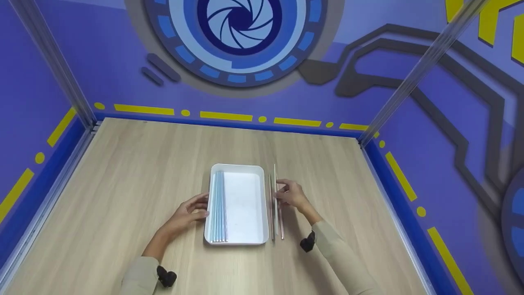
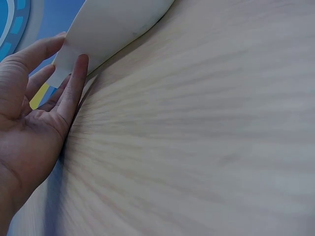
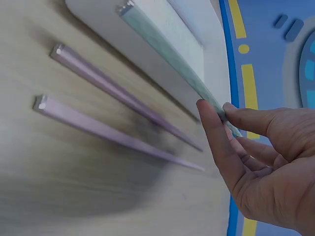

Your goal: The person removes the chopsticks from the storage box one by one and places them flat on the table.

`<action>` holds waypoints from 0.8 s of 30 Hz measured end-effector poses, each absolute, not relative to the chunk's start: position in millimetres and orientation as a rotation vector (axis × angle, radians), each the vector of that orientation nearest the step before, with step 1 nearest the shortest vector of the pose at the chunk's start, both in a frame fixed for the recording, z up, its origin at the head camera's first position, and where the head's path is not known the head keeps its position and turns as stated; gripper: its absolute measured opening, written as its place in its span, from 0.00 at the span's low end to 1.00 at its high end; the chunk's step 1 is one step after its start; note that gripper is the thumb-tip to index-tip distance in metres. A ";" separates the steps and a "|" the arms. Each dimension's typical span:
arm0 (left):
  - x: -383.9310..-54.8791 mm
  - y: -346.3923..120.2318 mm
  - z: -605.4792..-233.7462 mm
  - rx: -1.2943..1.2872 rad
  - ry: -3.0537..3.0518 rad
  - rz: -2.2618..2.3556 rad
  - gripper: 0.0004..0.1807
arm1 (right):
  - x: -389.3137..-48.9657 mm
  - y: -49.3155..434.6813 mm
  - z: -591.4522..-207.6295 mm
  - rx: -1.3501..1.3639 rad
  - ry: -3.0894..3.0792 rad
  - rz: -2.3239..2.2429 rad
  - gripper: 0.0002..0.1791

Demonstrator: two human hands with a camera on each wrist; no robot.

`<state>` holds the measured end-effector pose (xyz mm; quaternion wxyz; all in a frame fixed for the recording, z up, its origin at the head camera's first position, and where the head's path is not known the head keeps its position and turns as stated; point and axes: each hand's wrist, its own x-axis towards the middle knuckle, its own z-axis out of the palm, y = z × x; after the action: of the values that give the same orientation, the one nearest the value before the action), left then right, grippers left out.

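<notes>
A white rectangular tray (image 1: 243, 205) stands on the table with several bluish chopsticks (image 1: 219, 205) lined up lengthwise along its left side. My left hand (image 1: 190, 213) rests its fingers against the tray's left wall; the left wrist view shows the fingers nearly straight against the tray's outer wall (image 2: 113, 29). Between thumb and fingertips, my right hand (image 1: 291, 194) pinches a pale green chopstick (image 3: 167, 56) near its thin end, raised beside the tray's right wall. Under it, two pink chopsticks, one nearer the tray (image 3: 98, 76) and one farther out (image 3: 93, 125), lie on the table.
The wooden table (image 1: 163, 164) ends at a blue printed back wall (image 1: 229, 116) and side panels, with metal posts (image 1: 409, 90) at the corners. Black wrist cameras (image 1: 166, 276) sit on both sleeves.
</notes>
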<state>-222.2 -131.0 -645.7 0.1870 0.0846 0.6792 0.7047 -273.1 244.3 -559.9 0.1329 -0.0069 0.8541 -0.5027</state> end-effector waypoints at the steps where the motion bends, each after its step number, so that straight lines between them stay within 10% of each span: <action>1: -222.1 -131.0 -645.6 0.243 1.919 1.981 0.40 | -273.5 248.0 -560.7 -0.005 2.472 -1.461 0.30; 24: -221.7 -131.0 -646.2 0.247 1.861 2.016 0.41 | -274.0 285.0 -593.5 0.151 2.519 -1.330 0.30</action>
<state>-221.7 -131.0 -646.2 0.1921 0.0879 0.6631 0.7181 -274.0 285.0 -593.5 0.1441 0.0524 0.8739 -0.4613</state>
